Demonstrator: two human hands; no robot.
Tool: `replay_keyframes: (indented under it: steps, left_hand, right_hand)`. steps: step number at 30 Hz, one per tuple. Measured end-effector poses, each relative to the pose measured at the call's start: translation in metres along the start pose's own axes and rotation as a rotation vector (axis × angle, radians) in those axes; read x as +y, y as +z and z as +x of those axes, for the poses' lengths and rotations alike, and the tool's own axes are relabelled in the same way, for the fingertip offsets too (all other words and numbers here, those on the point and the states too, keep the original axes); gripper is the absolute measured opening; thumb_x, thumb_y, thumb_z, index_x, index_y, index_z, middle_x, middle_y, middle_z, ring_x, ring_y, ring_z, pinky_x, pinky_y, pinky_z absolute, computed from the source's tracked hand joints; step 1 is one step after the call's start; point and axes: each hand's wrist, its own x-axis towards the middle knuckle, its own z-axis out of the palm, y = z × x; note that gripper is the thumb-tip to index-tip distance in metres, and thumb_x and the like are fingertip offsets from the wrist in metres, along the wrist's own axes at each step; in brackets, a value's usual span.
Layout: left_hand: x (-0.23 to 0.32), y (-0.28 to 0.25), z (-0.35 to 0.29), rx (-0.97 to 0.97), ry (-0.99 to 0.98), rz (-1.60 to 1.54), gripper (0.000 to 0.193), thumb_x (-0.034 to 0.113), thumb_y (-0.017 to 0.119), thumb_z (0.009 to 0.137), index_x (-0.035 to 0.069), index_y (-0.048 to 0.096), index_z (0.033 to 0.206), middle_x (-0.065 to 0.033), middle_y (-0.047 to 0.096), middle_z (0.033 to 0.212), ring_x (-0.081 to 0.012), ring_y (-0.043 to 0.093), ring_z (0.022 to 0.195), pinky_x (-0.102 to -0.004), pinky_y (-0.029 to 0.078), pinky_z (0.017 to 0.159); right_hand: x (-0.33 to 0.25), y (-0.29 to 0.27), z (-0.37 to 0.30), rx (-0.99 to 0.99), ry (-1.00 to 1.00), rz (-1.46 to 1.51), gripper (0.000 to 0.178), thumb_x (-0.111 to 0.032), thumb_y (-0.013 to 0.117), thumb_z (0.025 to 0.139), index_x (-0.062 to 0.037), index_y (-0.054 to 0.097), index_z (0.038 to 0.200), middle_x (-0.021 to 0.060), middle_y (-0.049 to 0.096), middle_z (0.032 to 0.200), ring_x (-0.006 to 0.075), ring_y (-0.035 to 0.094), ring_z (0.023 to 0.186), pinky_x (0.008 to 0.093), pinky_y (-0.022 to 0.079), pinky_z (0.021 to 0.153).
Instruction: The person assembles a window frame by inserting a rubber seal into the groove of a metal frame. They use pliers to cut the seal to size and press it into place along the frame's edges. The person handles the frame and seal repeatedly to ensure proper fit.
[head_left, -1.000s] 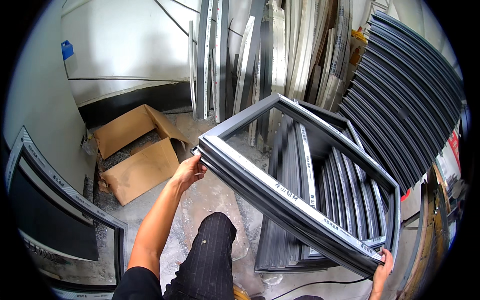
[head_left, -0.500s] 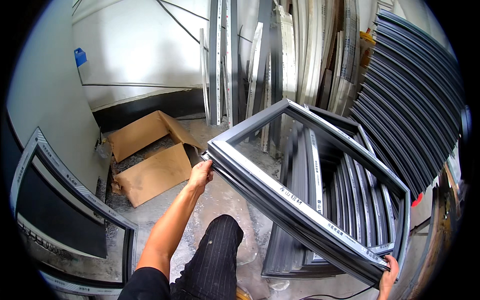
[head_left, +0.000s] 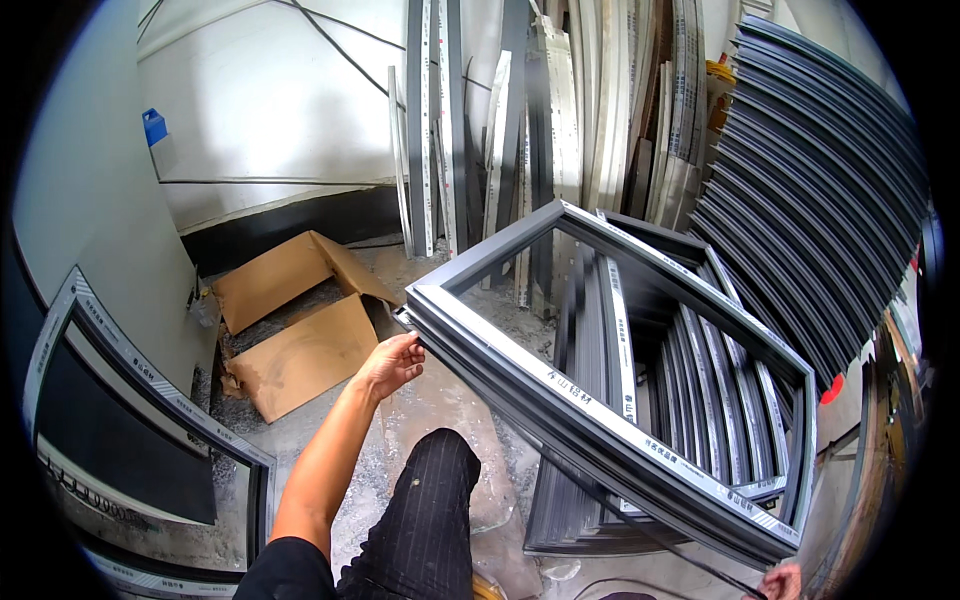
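A grey window frame (head_left: 610,412) with printed protective film lies tilted on a stack of similar frames (head_left: 590,500). At its near left corner is my left hand (head_left: 393,366), fingers curled, with thumb and forefinger pinched at the frame's edge. A thin black strip (head_left: 655,534) runs along the near side and hangs away from it toward the lower right. My right hand (head_left: 780,582) is at the bottom edge of the view, partly cut off and blurred, closed round the strip's lower part. What the left fingertips pinch is mostly hidden, but the strip appears to lead to them.
An open cardboard box (head_left: 300,355) sits on the floor at left. Another filmed frame (head_left: 160,385) leans at the far left. Long profiles (head_left: 575,110) stand against the back wall. A tall pile of dark profiles (head_left: 810,190) rises at right. My knee (head_left: 425,500) is below.
My right hand has left the frame's lower right corner and moved down, drawing the black strip away from the near side. My left hand has shifted slightly down and its grip has changed.
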Motion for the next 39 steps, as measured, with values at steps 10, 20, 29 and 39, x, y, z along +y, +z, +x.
replay_keyframes:
  steps: [10, 20, 29, 39]
  left_hand:
    - [-0.010, 0.017, 0.012, 0.070, 0.068, 0.033, 0.021, 0.025, 0.066, 0.090, 0.015, 0.054, 0.076, 0.0020, 0.058, 0.068, -0.0093, 0.054, 0.061, -0.0244, 0.046, 0.057]
    - [-0.028, 0.033, 0.033, 0.233, 0.247, 0.259, 0.024, 0.020, 0.061, 0.089, 0.009, 0.048, 0.073, 0.0000, 0.048, 0.062, -0.0085, 0.041, 0.050, -0.0233, 0.033, 0.045]
    - [-0.028, 0.033, 0.011, 0.142, 0.098, 0.071, 0.027, 0.030, 0.060, 0.095, 0.011, 0.049, 0.078, -0.0003, 0.053, 0.065, -0.0111, 0.050, 0.058, -0.0263, 0.046, 0.054]
    - [-0.069, 0.062, -0.012, -0.009, -0.004, 0.034, 0.033, 0.038, 0.059, 0.094, 0.014, 0.048, 0.076, 0.0002, 0.050, 0.062, -0.0161, 0.050, 0.062, -0.0331, 0.046, 0.061]
  right_hand:
    - [-0.012, -0.021, -0.069, -0.175, -0.260, 0.322, 0.009, -0.007, 0.066, 0.080, -0.0020, 0.059, 0.081, 0.0056, 0.053, 0.079, 0.0138, 0.049, 0.070, 0.0261, 0.041, 0.058]
    - [0.092, -0.028, 0.077, 0.219, -0.637, -0.566, 0.021, -0.014, 0.056, 0.086, 0.0021, 0.050, 0.074, 0.0121, 0.054, 0.110, 0.0169, 0.051, 0.084, 0.0278, 0.043, 0.074]
    - [0.120, 0.016, 0.132, -0.067, -0.290, 0.040, 0.045, -0.037, 0.055, 0.095, 0.0055, 0.064, 0.086, 0.0047, 0.058, 0.081, 0.0075, 0.046, 0.063, 0.0227, 0.035, 0.058]
    - [0.112, 0.013, 0.130, -0.103, -0.287, 0.113, 0.047, -0.037, 0.060, 0.091, 0.0081, 0.061, 0.077, 0.0099, 0.061, 0.089, 0.0088, 0.046, 0.061, 0.0240, 0.036, 0.056]
